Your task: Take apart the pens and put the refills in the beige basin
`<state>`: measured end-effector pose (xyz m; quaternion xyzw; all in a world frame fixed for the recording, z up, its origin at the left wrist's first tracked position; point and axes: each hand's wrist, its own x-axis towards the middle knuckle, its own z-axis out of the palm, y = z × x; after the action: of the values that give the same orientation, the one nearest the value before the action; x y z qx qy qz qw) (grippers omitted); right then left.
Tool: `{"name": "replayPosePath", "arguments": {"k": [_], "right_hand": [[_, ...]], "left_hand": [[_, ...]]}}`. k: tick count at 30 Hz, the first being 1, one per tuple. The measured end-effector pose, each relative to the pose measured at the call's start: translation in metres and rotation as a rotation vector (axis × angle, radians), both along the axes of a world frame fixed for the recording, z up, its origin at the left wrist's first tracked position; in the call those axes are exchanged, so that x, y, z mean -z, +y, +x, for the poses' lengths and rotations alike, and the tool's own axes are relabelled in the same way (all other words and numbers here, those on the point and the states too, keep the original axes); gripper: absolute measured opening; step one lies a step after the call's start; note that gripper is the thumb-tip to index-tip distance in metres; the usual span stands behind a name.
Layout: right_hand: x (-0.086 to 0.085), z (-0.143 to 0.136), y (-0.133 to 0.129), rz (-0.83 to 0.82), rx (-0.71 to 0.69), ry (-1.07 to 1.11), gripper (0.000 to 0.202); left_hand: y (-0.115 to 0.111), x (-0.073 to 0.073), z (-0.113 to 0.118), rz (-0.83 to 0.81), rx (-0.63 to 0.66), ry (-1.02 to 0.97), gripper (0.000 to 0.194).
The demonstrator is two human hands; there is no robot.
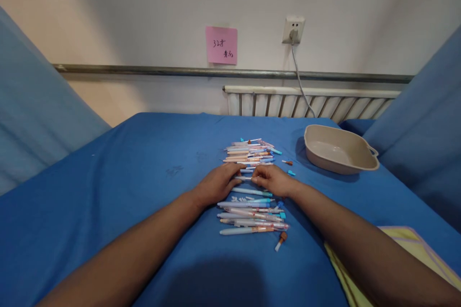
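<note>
Fingers of my left hand (218,183) are closed at the left end of a slim white pen (245,178). My right hand (275,180) pinches the same pen at its right end, so the two hands face each other across it. Just below them lies a pale pen with a teal end (252,192), then some small white pieces (242,198). Nearer me is a group of pens (248,216) in white, pink and blue. Beyond the hands lies another group of pens (248,153). My fingers partly cover the pens between the groups.
A beige plastic basin (342,167) stands at the right on the blue cloth (137,168). Small brown toppers (283,237) and blue toppers (291,172) lie beside the pens. A yellow towel (399,235) is under my right forearm. Behind are a radiator (281,103) and a plugged-in cable (300,76).
</note>
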<state>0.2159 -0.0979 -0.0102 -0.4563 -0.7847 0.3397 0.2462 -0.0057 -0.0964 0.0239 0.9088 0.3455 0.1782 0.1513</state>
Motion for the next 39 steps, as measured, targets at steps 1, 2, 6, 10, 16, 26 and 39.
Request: {"name": "replayPosePath", "arguments": {"k": [1, 2, 6, 10, 16, 26, 39], "right_hand": [[0.0, 0.001, 0.0, 0.008, 0.006, -0.004, 0.01], [0.0, 0.002, 0.001, 0.019, 0.016, -0.014, 0.01], [-0.001, 0.012, 0.005, 0.053, 0.063, -0.087, 0.009], [-0.003, 0.027, 0.01, 0.1, 0.075, -0.187, 0.007], [-0.008, 0.021, 0.007, 0.172, 0.071, -0.173, 0.008], [-0.003, 0.003, 0.004, 0.305, -0.001, -0.208, 0.01], [-0.01, 0.009, 0.008, 0.391, 0.147, -0.424, 0.017]], "left_hand": [[0.001, 0.001, -0.001, -0.019, -0.035, 0.027, 0.034], [0.003, 0.001, -0.003, -0.042, -0.077, 0.056, 0.033], [0.01, -0.002, -0.017, -0.092, -0.183, 0.112, 0.035], [0.017, -0.003, -0.03, -0.045, -0.132, 0.079, 0.033], [0.017, 0.005, -0.022, -0.026, -0.117, 0.077, 0.032], [0.02, 0.0, -0.022, 0.031, -0.157, 0.161, 0.029], [0.02, 0.006, 0.003, 0.152, -0.226, 0.161, 0.026]]}}
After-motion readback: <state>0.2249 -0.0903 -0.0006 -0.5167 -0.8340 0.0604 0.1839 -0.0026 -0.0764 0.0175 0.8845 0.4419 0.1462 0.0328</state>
